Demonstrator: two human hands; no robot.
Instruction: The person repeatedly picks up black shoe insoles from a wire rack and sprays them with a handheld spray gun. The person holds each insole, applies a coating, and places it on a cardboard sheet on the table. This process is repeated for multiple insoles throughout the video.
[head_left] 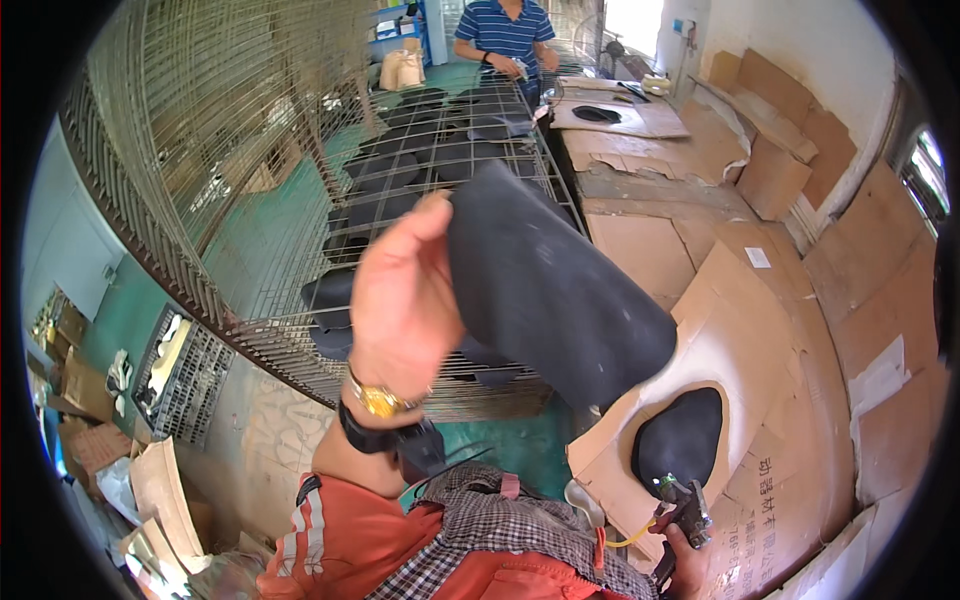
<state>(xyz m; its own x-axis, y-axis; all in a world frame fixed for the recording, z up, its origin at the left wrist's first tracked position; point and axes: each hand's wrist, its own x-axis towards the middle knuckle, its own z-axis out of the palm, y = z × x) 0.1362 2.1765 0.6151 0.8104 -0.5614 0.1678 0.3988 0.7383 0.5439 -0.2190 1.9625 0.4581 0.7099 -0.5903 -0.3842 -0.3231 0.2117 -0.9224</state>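
Observation:
My left hand (405, 290), fingers closed on its edge, holds up a black flexible sheet piece (560, 290) with rounded ends. The piece hangs between the wire rack and the cardboard-covered bench. At the lower right my right hand (688, 562) grips a metal spray gun (686, 508) with a yellow hose (634, 536). The gun's front end is close to a second black piece (682, 432), which lies flat on a cardboard sheet (735, 320). A whitish coating surrounds that piece on the cardboard.
A wire rack (480, 150) with many black pieces stands ahead and left. Cardboard panels (800, 120) line the right wall. Across the bench's far end stands a person in a striped shirt (505, 30), near another black piece (597, 115). Crates and boxes (185, 370) sit on the left floor.

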